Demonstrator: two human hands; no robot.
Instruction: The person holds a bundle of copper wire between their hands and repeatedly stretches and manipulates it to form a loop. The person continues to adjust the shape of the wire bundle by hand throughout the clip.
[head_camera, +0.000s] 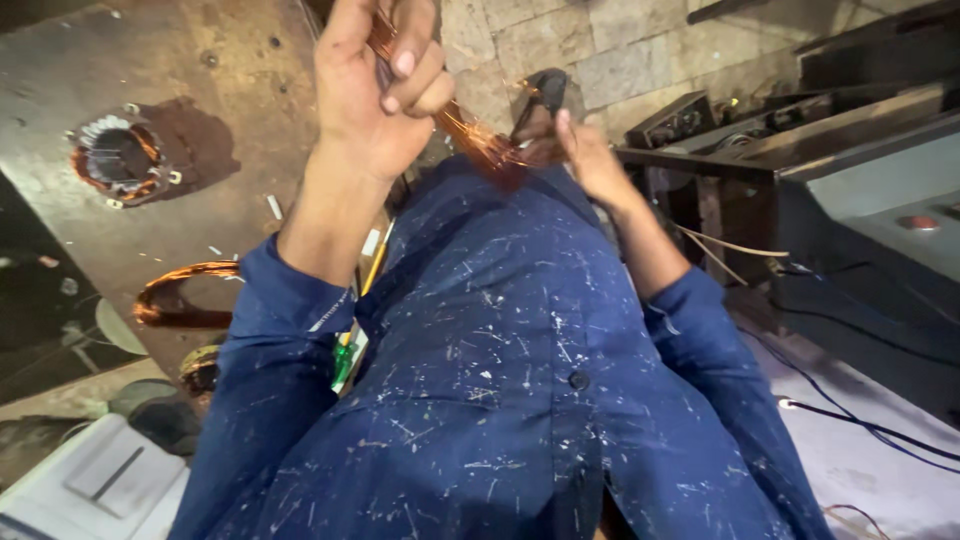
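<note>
Both hands were raised close together in front of the blue shirt (500, 360). The left hand (375, 90) was curled into a fist around a bundle of copper wire (470, 135), which ran slanting down toward the right hand (580, 150). That hand was closed on dark-handled pliers (540, 95), whose handles stood upward; the tool's tip was hidden behind the wire strands. Little room was left between the hands. Farther out, on the left, a wound stator (120, 160) was seen lying well apart on the metal sheet (200, 60), with a loose copper coil (185, 295) nearer the sleeve. On the right, the dark edge of a machine frame (760, 165) stood near the right forearm.
</note>
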